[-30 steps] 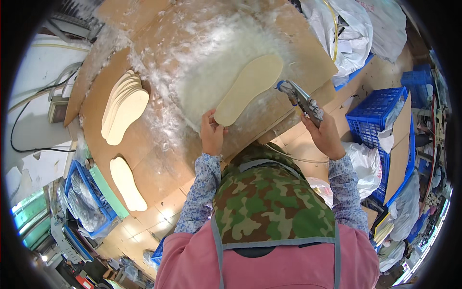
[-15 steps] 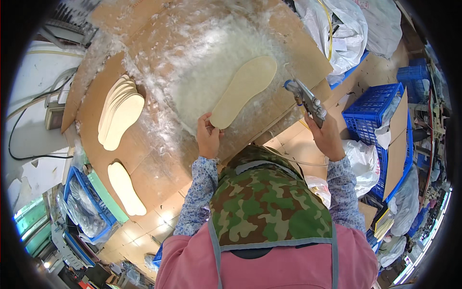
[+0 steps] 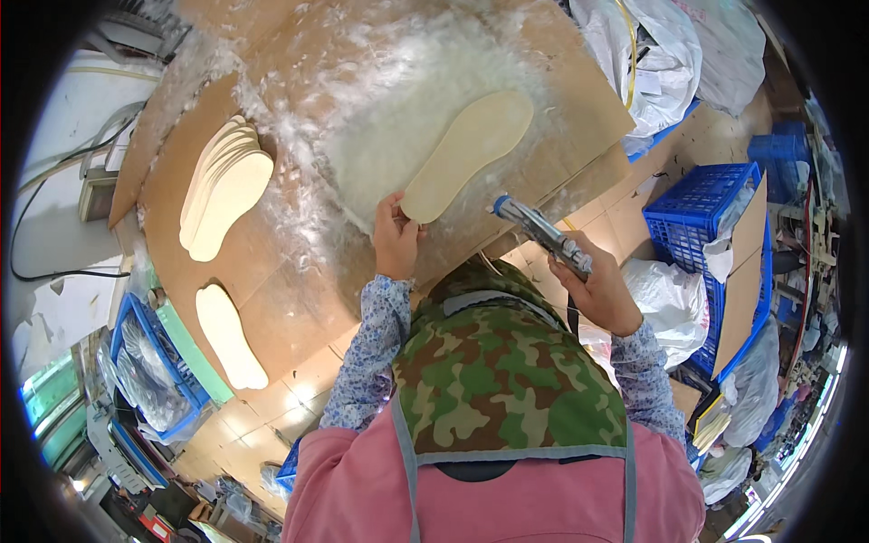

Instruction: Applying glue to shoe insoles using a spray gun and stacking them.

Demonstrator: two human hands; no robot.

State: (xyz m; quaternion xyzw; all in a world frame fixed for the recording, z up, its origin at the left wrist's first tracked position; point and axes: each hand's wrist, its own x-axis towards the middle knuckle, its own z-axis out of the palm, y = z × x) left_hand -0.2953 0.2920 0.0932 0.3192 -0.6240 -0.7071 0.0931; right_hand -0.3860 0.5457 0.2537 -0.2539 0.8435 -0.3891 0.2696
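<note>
A cream insole lies aslant on the cardboard-covered table, over a pale, fuzzy patch. My left hand pinches its near, narrower end between thumb and fingers. In my right hand is a metal spray gun, its blue-tipped nozzle aimed up and left toward the insole, apart from it. Left of these, a fanned stack of insoles rests on the cardboard. One more insole lies alone below the stack, near the table's edge.
Whitish fibres coat much of the cardboard. To the right stand a blue plastic crate and white plastic bags; more white bags sit beyond the table's far right corner. A blue bin of clear plastic stands at lower left.
My right hand has brought the spray gun left, and its nozzle now tilts more toward the insole. My left hand keeps hold of the insole's end. The view has shifted slightly.
</note>
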